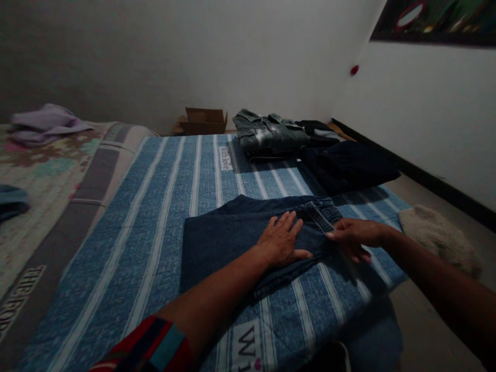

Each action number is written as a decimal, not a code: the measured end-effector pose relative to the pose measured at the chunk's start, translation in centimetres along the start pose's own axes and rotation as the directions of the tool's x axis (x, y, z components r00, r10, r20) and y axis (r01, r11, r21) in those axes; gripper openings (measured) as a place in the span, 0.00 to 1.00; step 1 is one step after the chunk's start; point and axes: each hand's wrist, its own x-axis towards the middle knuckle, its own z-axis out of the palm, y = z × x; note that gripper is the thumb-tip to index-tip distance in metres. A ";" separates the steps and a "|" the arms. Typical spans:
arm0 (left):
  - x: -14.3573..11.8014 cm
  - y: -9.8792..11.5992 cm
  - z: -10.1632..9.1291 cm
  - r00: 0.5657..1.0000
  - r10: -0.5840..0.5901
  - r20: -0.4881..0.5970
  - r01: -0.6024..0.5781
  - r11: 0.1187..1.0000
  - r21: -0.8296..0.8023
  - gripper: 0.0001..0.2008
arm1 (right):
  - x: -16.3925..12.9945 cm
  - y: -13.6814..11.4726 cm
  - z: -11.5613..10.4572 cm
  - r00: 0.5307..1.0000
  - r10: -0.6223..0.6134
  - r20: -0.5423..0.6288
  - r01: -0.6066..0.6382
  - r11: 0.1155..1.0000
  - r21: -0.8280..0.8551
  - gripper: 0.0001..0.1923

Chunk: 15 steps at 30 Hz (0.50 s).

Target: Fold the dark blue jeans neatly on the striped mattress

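Pressing flat, open left hand (282, 240) holds folded jeans (232, 235) on striped bed (155, 206). Right hand (354, 237) pinches waistband at right end. Jeans run left to right.

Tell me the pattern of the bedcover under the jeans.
Blue with white stripes, seen on the bedcover in the head view.

The blue striped bedspread (155, 217) carries a white label (225, 158) at 12 o'clock reading "with love". At 6 o'clock a larger patch (248, 346) shows "Wi", cut off. At 9 o'clock the grey border (23, 294) reads "THE BO", the rest blurred.
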 end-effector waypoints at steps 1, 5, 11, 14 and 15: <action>0.0 0.0 -0.1 1.000 -0.001 0.004 0.001 1.000 0.000 0.48 | 0.0 0.0 0.1 0.999 -0.001 -0.032 0.002 1.000 0.023 0.26; -0.2 0.1 -0.3 1.000 0.002 0.006 -0.002 1.000 0.000 0.49 | -0.2 0.4 0.9 0.991 -0.033 -0.133 0.044 0.996 0.081 0.25; -0.2 0.1 -0.5 0.999 0.008 0.038 -0.008 1.000 -0.023 0.55 | -0.3 0.6 2.2 0.970 -0.051 -0.240 0.083 0.989 0.125 0.24; -0.1 0.0 -0.5 0.999 0.011 0.031 -0.011 1.000 -0.018 0.57 | -0.2 0.1 2.6 0.943 -0.013 -0.333 0.038 0.997 0.069 0.21; -0.1 0.0 -0.4 1.000 0.013 0.027 -0.013 1.000 -0.017 0.57 | -0.3 -0.2 2.8 0.927 0.015 -0.374 0.000 0.999 0.039 0.20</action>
